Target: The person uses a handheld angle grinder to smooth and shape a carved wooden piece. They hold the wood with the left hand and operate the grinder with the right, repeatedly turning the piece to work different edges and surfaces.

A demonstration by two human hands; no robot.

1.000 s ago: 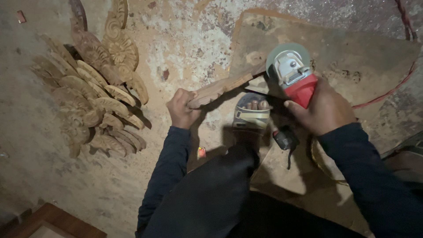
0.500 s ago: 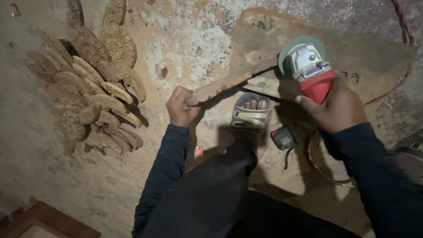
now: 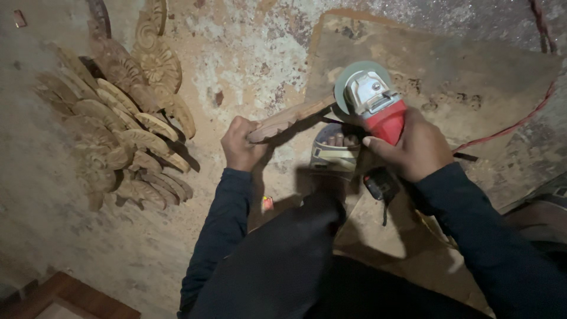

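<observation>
My left hand grips one end of a long carved wooden piece, held slanting up to the right. My right hand holds a red angle grinder with a grey head and round disc guard. The disc meets the far end of the wooden piece. Below them my sandalled foot rests on the dusty floor.
A heap of carved wooden leaf-shaped pieces lies on the floor at the left. A flat brown board lies under the grinder at the right, with a red cable across it. A wooden frame corner sits bottom left.
The grinder and my right hand have shifted slightly along the end of the wooden piece. My left hand keeps its hold on the piece.
</observation>
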